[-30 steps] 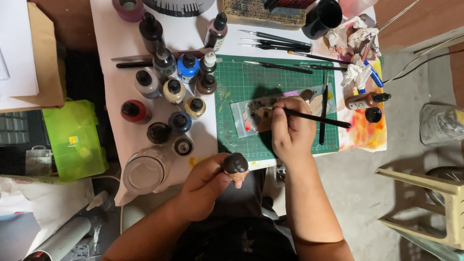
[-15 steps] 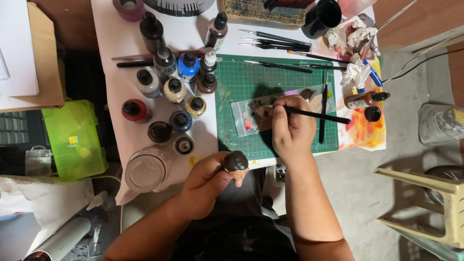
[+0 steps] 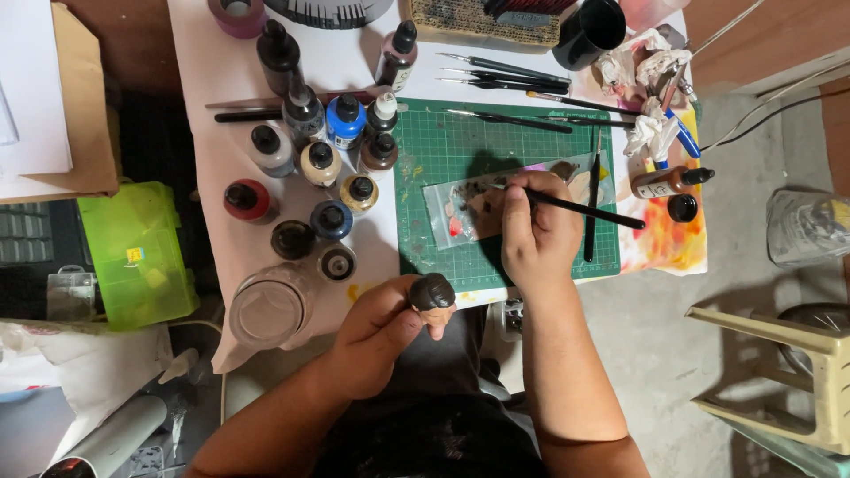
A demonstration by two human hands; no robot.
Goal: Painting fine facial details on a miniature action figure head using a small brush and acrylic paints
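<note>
Miniature head (image 3: 433, 295), hair already dark and face still flesh-toned, sits pinched in the left hand (image 3: 376, 332) at the table's near edge. Right hand (image 3: 534, 232) pinches a black paintbrush (image 3: 580, 208), tip down on the clear plastic palette (image 3: 478, 208) on the green cutting mat (image 3: 496, 177), right of the paint bottles (image 3: 320, 164).

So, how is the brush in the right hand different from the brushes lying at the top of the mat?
The held brush is gripped by the right hand with its tip on the plastic palette sheet; the spare brushes lie flat, untouched. The held brush looks thicker; the spare ones look finer. All have dark handles.
</note>
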